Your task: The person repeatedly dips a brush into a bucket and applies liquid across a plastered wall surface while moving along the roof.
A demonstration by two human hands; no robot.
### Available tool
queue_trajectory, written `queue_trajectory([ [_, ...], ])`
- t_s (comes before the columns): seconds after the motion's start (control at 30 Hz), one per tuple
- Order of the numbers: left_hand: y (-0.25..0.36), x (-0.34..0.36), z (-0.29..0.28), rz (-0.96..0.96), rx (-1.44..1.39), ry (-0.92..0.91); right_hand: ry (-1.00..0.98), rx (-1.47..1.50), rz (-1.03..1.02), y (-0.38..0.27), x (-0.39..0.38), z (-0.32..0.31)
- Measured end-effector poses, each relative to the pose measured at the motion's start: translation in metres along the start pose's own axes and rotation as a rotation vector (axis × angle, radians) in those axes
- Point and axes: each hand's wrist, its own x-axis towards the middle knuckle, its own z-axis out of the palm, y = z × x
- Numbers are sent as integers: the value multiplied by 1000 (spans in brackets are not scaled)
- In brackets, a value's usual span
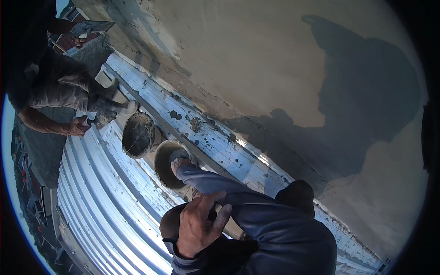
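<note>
My left hand (200, 225) hovers in front of my body beside my blue right sleeve (256, 206). Its thumb and forefinger are apart, and I see nothing between them. My right arm stretches across to a round bucket (161, 165) with a pale rim, and my right hand (180, 165) dips inside it. The fingers there are too hidden to read. Just beyond stands a second, darker bucket (139, 135), its walls smeared with mortar and a thin handle across it.
Another person's hand (79, 126) grips a mortar-covered tool at left; their other hand (80, 42) is by a flat board (94, 27). Ribbed metal roofing (105, 201) slopes away on the left. A plastered wall (256, 59) rises at right, above mortar-spattered sheeting (206, 133).
</note>
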Motion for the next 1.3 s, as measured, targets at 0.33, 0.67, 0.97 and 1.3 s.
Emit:
queue_trajectory([
  [0.33, 0, 7, 1, 6, -55, 76, 72, 242, -77, 29, -28, -27],
  [0.67, -9, 12, 9, 104, -58, 80, 180, 1177, -27, 68, -66, 29],
  [0.97, -16, 28, 22, 203, -8, 93, 431, 1247, 63, 95, -218, -100],
  [1.3, -20, 44, 29, 290, 43, 148, 1326, 683, 164, 145, -329, -174],
])
